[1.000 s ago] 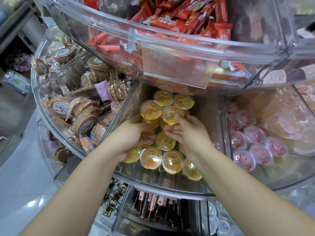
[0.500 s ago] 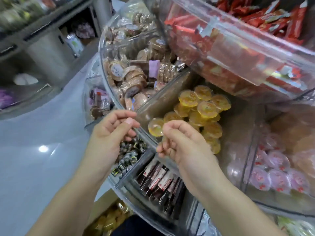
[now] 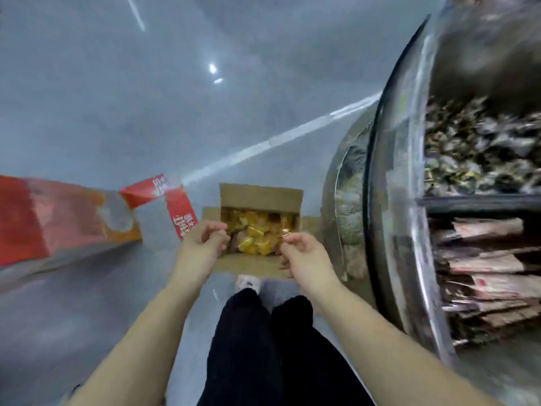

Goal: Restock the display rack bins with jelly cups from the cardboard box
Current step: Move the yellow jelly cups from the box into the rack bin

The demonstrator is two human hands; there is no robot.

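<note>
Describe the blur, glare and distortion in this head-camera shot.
Head view: motion blur smears the whole frame; the display rack bins and their wrappers are streaked, and the orange jelly cups in the cardboard box merge into one mass. Ceiling lights glare off the glossy floor. Wide-angle distortion bows the rack's rim. Both hands, left and right, look soft-edged.

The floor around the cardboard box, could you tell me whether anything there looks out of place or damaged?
Yes: a red carton lies tipped on its side on the floor, left of the open cardboard box of jelly cups. Its flaps hang open and one face looks torn. No cups appear spilled, though the frame is blurred.
</note>
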